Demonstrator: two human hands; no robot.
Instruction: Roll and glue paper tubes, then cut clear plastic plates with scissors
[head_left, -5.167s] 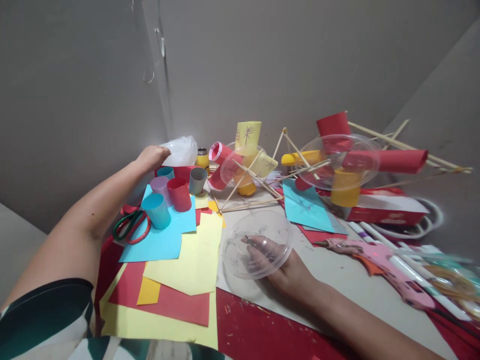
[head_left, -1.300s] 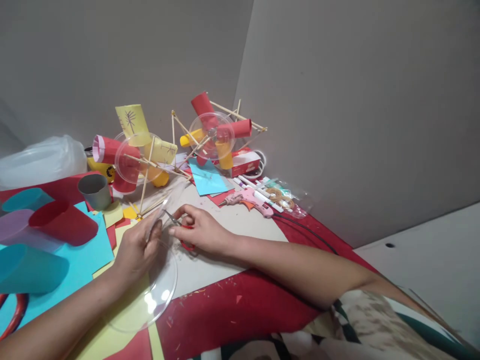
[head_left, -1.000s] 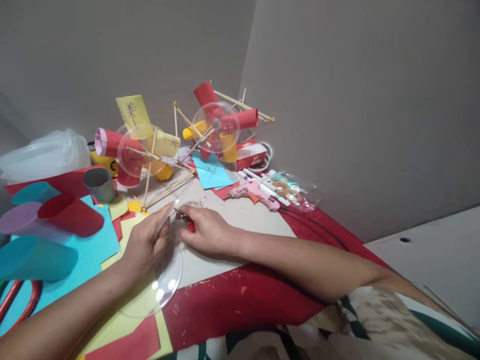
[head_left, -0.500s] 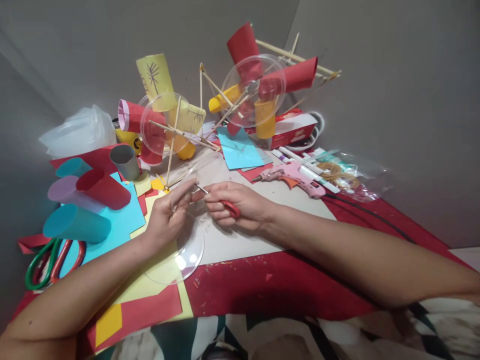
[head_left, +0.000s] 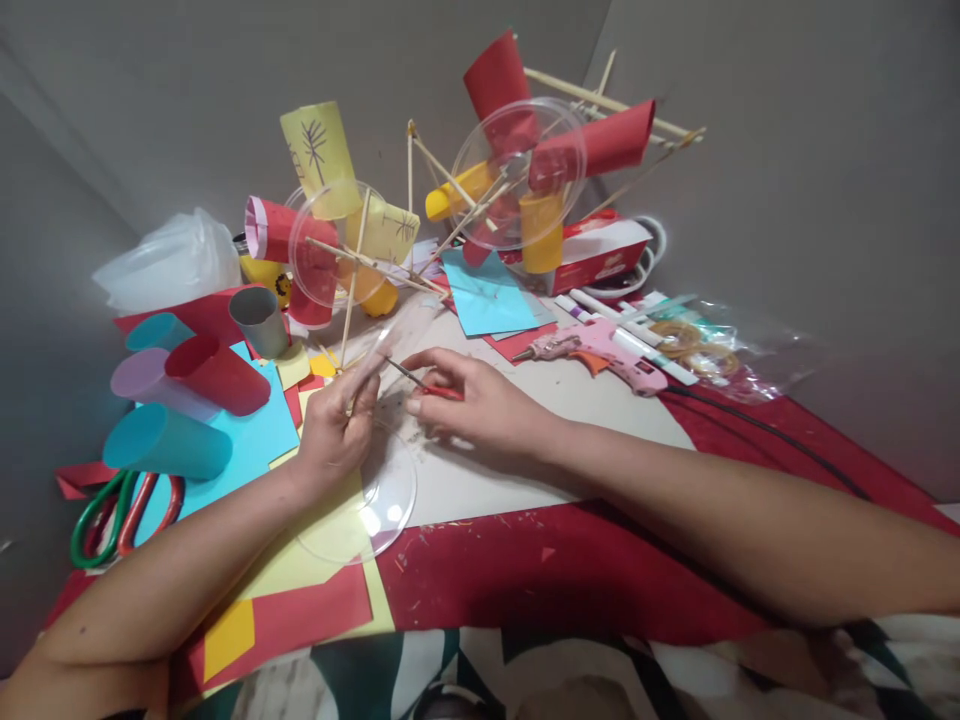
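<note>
My left hand point(head_left: 335, 425) grips the rim of a clear plastic lid point(head_left: 367, 500) that stands tilted over the coloured paper. My right hand point(head_left: 472, 400) holds small red-handled scissors point(head_left: 420, 383), their thin blades pointing left toward the lid's upper edge beside my left fingers. Both hands meet near the middle of the table.
Behind the hands stand two wheel models point(head_left: 341, 235) point(head_left: 525, 165) made of skewers, clear lids and paper tubes. Paper tubes point(head_left: 169, 440) and large green and red scissors point(head_left: 112, 505) lie at the left. A pink glue gun point(head_left: 600, 350), markers and a red box point(head_left: 600, 255) are at the right.
Five seconds ago my left hand reached back to a plastic bag and my right held the lid. Since then the left hand took the lid and the right hand brought small scissors to its edge.
</note>
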